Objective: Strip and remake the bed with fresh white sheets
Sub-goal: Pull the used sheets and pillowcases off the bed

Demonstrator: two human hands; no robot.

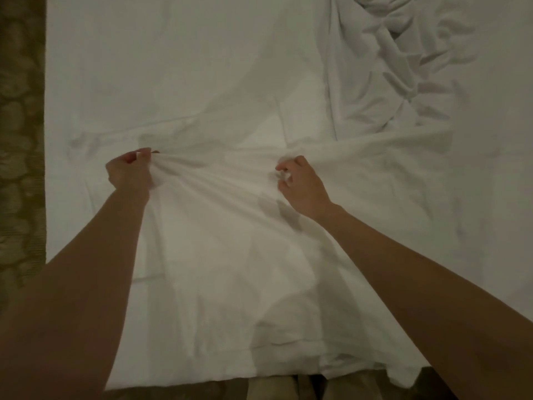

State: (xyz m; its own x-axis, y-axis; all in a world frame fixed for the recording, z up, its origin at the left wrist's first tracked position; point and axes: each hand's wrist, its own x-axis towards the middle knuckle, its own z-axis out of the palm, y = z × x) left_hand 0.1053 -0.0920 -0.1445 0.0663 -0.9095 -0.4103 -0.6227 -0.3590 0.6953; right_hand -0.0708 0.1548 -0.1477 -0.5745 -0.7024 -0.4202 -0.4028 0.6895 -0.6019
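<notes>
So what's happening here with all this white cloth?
A person is making a bed. The left hand and the right hand each grip a bunch of the thin white cotton sheet, which fans out in taut folds between them. A crumpled heap of white bedding lies at the far right, and patterned olive carpet borders the bed.

The sheet is plain white. At nine o'clock, the carpet shows olive-brown, rounded blotchy patterning.
</notes>
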